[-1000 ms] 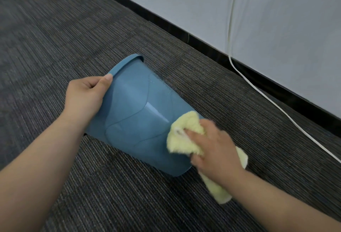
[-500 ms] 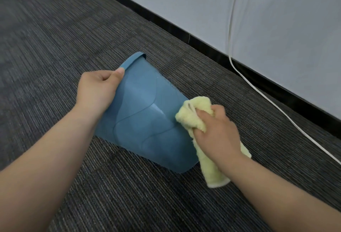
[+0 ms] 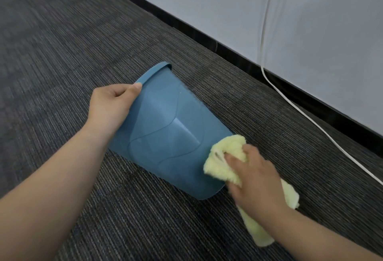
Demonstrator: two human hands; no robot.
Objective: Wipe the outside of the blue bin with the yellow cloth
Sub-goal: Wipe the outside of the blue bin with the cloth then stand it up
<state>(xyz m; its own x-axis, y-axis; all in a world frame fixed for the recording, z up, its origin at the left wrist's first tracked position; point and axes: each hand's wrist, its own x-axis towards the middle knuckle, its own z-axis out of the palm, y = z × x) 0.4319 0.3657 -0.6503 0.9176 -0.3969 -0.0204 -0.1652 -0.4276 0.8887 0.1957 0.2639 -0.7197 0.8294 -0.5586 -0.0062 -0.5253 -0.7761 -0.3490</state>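
Note:
The blue bin [image 3: 165, 134] lies tipped on its side on the carpet, rim at the upper left, base at the lower right. My left hand [image 3: 110, 107] grips the rim, thumb on the outer wall. My right hand [image 3: 255, 179] clutches the bunched yellow cloth [image 3: 226, 161] and presses it against the bin's outer wall near the base. A loose end of the cloth hangs down past my wrist onto the floor. The inside of the bin is hidden from me.
Dark striped carpet [image 3: 62, 53] covers the floor all around. A pale wall [image 3: 310, 22] with a black skirting strip [image 3: 228, 51] runs diagonally behind the bin. A white cable [image 3: 294, 105] drops down the wall and trails across the carpet to the right.
My right hand slid the cloth up along the bin's base end, then back down toward the near side. My left hand kept its grip on the rim.

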